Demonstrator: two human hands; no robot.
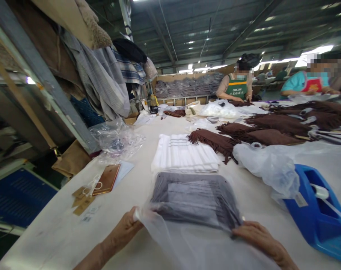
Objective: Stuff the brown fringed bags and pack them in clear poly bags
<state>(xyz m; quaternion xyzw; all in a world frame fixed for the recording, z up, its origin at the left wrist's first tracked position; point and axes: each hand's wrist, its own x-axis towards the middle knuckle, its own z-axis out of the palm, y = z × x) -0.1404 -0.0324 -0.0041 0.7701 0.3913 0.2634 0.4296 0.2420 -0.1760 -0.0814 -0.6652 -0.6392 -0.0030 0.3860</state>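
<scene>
Head view: our left hand (pixel 131 222) is pinching plastic film (pixel 184 240), fingers closed; our right hand (pixel 253 231) is touching the corner of the grey packet (pixel 191 197), fingers partly hidden, so we cannot tell whether they are gripping. The lower edge is cropping the film. The packet is lying on the pale counter (pixel 55 240); co-workers (pixel 238 88) are working beyond, under a dark roof (pixel 193 30).

The left hand (pixel 129 224) is showing bare, and the right hand (pixel 252 232) is looking just as bare; both forearms (pixel 103 250) (slim, and narrowing a little toward the hands) are going uncovered too.
</scene>
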